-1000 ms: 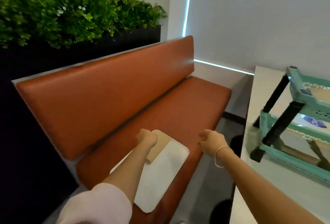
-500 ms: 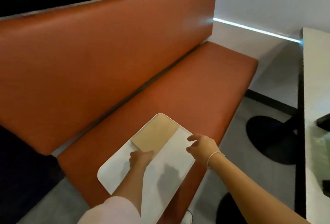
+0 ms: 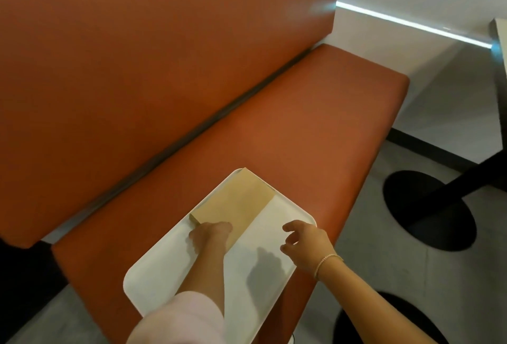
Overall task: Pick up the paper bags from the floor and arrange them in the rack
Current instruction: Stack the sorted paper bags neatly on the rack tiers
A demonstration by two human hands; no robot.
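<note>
A flat stack of brown paper bags lies on the far half of a white tray, which rests on the orange bench seat. My left hand is at the near end of the stack, fingers curled over its edge and gripping it. Hovering just above the tray's right rim, my right hand has loosely curled fingers and holds nothing; a thin bracelet circles its wrist. The rack is out of view.
The orange bench seat and its backrest fill the left and middle. Grey floor lies to the right with a round black table base and its post. A table edge shows at the far right.
The view has dropped and closed in on the tray, so the green rack and plants are gone. My left hand slid to the stack's near end. My right hand came over the tray's right rim.
</note>
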